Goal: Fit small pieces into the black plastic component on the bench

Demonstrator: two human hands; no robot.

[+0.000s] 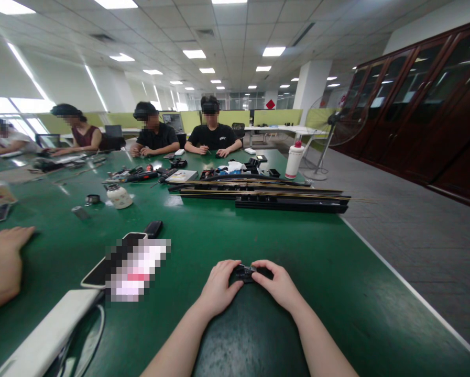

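Note:
Between my two hands, low on the green table [203,230], is a small black part [244,273] with a shiny, greyish upper edge; its exact kind is too small to make out. My left hand [221,283] grips its left side, thumb at the near edge and fingers at the far edge. On the other side my right hand [277,284] pinches its right end between thumb and fingertips. Both wrists hang just over the table near its front. The fingers partly cover the part.
Left of my hands lie a phone [115,261], a black case [153,229] and a long white box [50,335] with cables. Another person's arm [2,267] rests at far left. Black rails with thin rods [292,204] lie ahead, near a white bottle [294,161]. Several people sit beyond.

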